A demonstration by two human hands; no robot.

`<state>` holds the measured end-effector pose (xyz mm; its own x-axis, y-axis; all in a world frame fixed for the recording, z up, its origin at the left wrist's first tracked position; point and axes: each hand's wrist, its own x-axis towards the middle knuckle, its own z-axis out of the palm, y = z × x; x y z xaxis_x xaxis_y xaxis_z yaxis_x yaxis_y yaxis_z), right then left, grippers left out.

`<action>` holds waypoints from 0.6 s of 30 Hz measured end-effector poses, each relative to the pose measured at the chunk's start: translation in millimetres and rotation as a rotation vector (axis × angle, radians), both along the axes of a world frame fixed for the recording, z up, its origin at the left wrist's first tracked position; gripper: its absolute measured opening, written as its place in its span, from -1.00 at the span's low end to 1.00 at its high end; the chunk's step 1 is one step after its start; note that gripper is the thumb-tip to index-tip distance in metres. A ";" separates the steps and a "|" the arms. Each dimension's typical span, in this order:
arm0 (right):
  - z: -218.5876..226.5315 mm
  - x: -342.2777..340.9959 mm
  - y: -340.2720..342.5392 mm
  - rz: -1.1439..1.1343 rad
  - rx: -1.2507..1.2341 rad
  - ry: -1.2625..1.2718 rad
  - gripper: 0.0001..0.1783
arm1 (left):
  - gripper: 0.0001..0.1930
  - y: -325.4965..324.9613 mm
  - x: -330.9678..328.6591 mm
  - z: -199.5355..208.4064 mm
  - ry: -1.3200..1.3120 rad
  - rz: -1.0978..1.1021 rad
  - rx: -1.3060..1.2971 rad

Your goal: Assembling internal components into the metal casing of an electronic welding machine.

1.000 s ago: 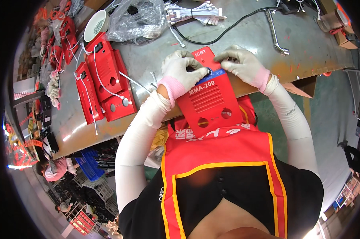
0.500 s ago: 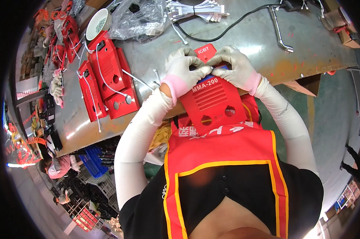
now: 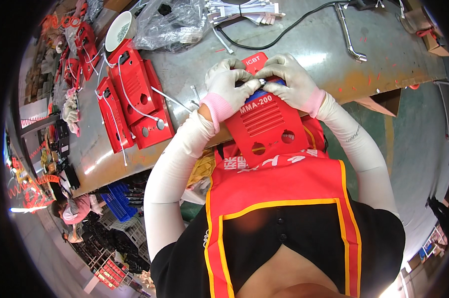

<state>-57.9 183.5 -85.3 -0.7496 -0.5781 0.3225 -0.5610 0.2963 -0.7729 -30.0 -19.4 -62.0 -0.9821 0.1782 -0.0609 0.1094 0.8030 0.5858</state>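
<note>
Red slotted panel (image 3: 264,126): being held at the near edge of the metal table (image 3: 309,44), upper end over the tabletop, lower end close to the red apron (image 3: 279,186); whether the apron is being touched cannot be told.
Blue band (image 3: 258,93): being partly covered by both hands, above the slots and the two round holes.
Small dark part (image 3: 262,83): being handled at the blue band; its exact form is being hidden by the gloves.
Left hand (image 3: 230,82): thumb and fingertips being closed in a pinch, the small dark part apparently being grasped.
Right hand (image 3: 291,87): fingers being curled over the panel, thumb being brought close to the same part; whether anything is being gripped cannot be told.
Step in hand: judged that the small dark part is being seated or tightened on the panel by fingertip.
Next move: judged to be calling for the part being held square to the panel while the panel is being steadied against tilting.
Wired red panels (image 3: 144,94): being left lying to the left, white cables attached.
Socket wrench (image 3: 350,42): being left untouched on the tabletop, well apart from both hands.
</note>
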 end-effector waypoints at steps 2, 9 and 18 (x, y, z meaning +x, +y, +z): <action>1.9 1.8 0.2 -0.006 0.006 -0.006 -0.75 | -0.78 -0.7 0.5 -2.3 0.009 0.001 0.002; 3.8 2.5 0.7 -0.024 0.017 -0.022 -0.75 | -0.71 -0.7 0.3 -4.6 -0.020 0.034 0.053; 11.5 -15.5 26.0 -0.156 0.037 -0.388 -0.64 | -0.70 2.5 -1.8 0.4 0.013 0.047 0.033</action>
<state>-73.4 209.6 -73.8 -0.8910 -0.4536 -0.0197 -0.1764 0.3859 -0.9055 -31.8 -16.9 -61.6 -0.9901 0.1337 -0.0429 0.0799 0.7879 0.6106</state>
